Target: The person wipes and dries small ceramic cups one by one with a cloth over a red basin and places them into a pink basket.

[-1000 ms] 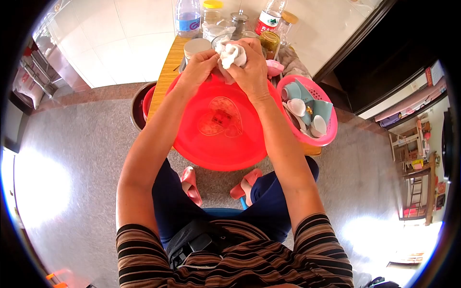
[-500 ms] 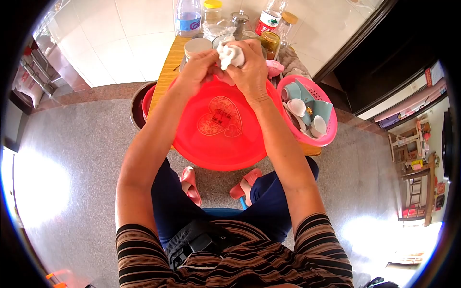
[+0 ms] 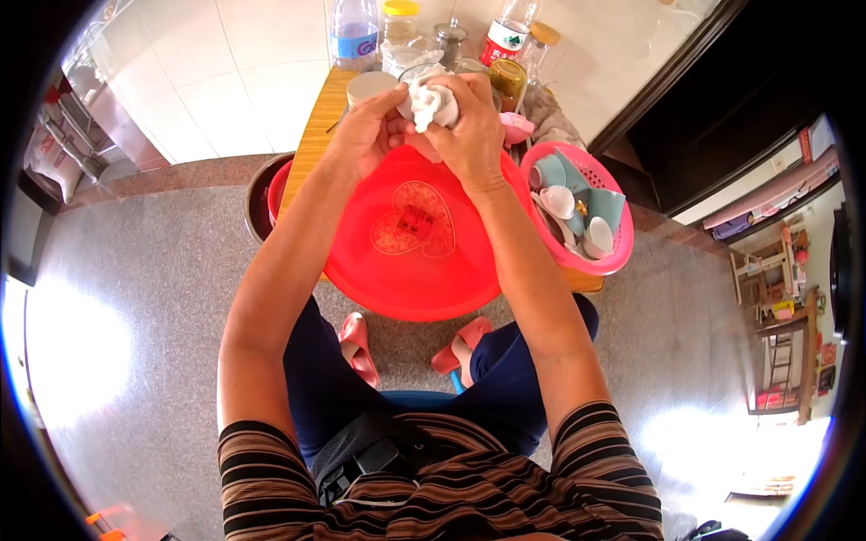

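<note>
Above the far part of a large red basin (image 3: pixel 415 288), both my hands are raised close together. Bunched white cloth (image 3: pixel 435 106) sits in my right hand (image 3: pixel 469 126), its fingers closed around it. My left hand (image 3: pixel 365 135) is beside the cloth, thumb up and fingers curled inward; whatever it grips is largely hidden. A clear glass rim (image 3: pixel 413 74) shows just behind the cloth, and I cannot tell whether it is held or standing on the table. The basin has a heart pattern on its bottom.
A pink basket (image 3: pixel 622 243) of cups and spoons stands right of the basin on a wooden table (image 3: pixel 316 135). Along the wall are a blue-labelled bottle (image 3: pixel 354 41), a yellow-lidded jar (image 3: pixel 400 22), an amber jar (image 3: pixel 508 83) and a red-labelled bottle (image 3: pixel 503 41). A metal bowl (image 3: pixel 257 198) is lower left.
My left hand has shifted slightly and turned, with its thumb now raised higher beside the cloth. The right hand and the cloth stay in nearly the same place.
</note>
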